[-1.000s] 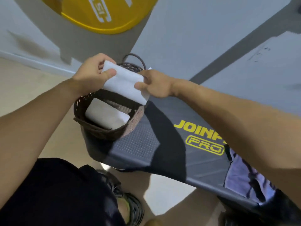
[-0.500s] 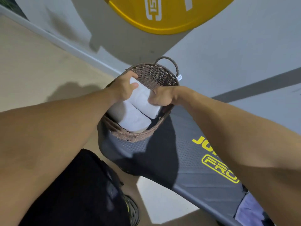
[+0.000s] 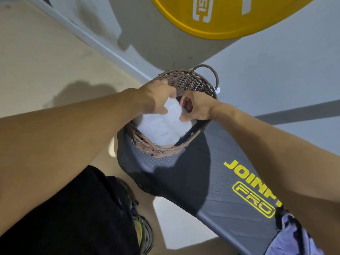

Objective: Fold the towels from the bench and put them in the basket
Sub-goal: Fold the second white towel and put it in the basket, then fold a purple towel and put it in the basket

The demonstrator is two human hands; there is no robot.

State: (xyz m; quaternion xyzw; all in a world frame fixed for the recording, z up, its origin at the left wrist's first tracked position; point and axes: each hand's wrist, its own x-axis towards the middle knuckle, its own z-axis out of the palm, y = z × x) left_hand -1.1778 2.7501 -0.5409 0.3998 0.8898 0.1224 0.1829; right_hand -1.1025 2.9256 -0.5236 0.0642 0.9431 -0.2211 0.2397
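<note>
A brown woven basket (image 3: 165, 152) with a loop handle stands on the end of the dark grey bench (image 3: 211, 181). Two folded white towels (image 3: 161, 127) lie side by side inside it. Both my hands reach down into the basket. My left hand (image 3: 156, 100) grips the far left edge of the upper towel, thumb on top. My right hand (image 3: 196, 109) pinches its right edge with curled fingers. A lilac towel with dark stripes (image 3: 290, 234) lies unfolded on the bench at the bottom right, partly under my right forearm.
A yellow weight plate (image 3: 230, 17) leans on the grey wall behind the basket. The bench carries yellow lettering (image 3: 253, 188). My black shorts and one shoe (image 3: 143, 234) are at the lower left, on a beige floor.
Both hands have lowered the folded white towel from above the rim down into the basket, beside the towel lying there. The view has tilted toward the basket.
</note>
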